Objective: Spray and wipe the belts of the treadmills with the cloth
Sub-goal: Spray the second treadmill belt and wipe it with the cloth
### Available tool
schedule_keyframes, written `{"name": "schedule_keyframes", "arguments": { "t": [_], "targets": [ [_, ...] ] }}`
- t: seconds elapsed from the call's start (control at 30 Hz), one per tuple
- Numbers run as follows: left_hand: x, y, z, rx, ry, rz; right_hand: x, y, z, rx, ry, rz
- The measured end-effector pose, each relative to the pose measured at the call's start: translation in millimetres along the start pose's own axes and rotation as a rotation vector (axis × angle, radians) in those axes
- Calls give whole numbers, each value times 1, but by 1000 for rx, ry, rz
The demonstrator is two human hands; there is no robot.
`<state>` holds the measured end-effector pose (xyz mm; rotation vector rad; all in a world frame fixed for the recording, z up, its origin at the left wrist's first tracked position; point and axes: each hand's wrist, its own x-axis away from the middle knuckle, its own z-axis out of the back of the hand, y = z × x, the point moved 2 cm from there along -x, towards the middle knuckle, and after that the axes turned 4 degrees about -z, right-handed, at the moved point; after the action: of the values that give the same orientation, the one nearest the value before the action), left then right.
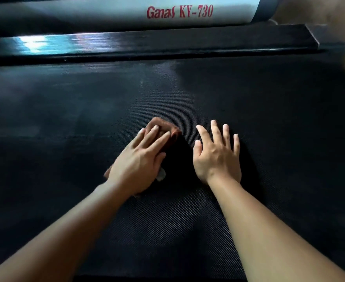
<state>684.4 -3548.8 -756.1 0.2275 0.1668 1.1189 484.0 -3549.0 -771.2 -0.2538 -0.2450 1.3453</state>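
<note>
Soft, light cloth, bunched at frame centre on the textured belt, pinned under left grip, fingers straight. Right grip splayed flat just beside, holding nothing. Probably best pressed through the bunched middle; likely to drag on the weave.

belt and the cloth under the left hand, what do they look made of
Belt: probably rubber or PVC-coated fabric, matte black, with a fine diagonal weave texture showing. Cloth: soft textile, brown and matte. It bunches into folds under the flat left hand. The exact fibre is unclear.
</note>
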Motion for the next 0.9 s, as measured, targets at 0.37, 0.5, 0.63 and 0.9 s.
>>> {"name": "schedule_keyframes", "arguments": {
  "t": [0.37, 0.5, 0.63, 0.9],
  "targets": [
    [-29, -41, 15, -1, 86, 347, -3, 14, 16, -149, -62, 69],
    [-95, -12, 6, 23, 53, 391, -13, 48, 32, -64, -26, 124],
    [-145, 35, -9, 24, 9, 291, -29, 106, 51, 38, 5, 67],
    [-167, 155, -56, 38, -34, -49, -41, 172, 70, 44, 28, -150]
  ]
}}
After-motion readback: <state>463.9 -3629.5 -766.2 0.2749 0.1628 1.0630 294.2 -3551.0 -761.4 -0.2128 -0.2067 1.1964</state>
